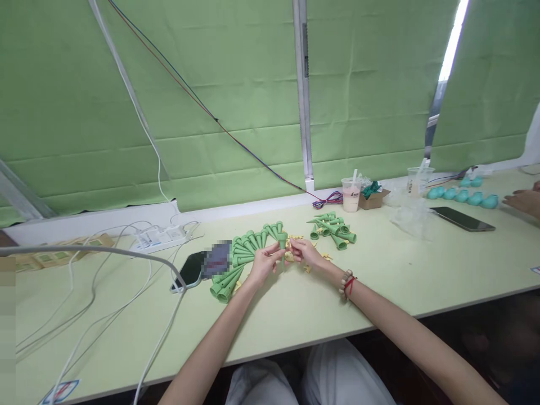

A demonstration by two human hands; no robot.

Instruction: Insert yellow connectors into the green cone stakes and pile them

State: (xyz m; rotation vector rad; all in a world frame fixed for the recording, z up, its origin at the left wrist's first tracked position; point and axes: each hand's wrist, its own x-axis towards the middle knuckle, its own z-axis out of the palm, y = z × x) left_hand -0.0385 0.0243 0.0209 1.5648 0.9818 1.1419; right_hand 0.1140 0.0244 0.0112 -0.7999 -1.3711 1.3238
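Two hands meet over the middle of the table (379,281), fingertips almost touching. The left hand (265,263) is pinched on a green cone (282,243) that stands nearly upright, wide end up, its long axis pointing down between the hands. The right hand (304,251) sits just beside it, fingers closed on a small yellow piece (289,245) — too small to make out clearly — pressed right against the cone. A fanned row of green cones (242,256) lies just left of the left hand, a looser pile of cones (333,228) beyond the right hand, and scattered yellow pieces (324,257) close under the right wrist — nearer to that hand.
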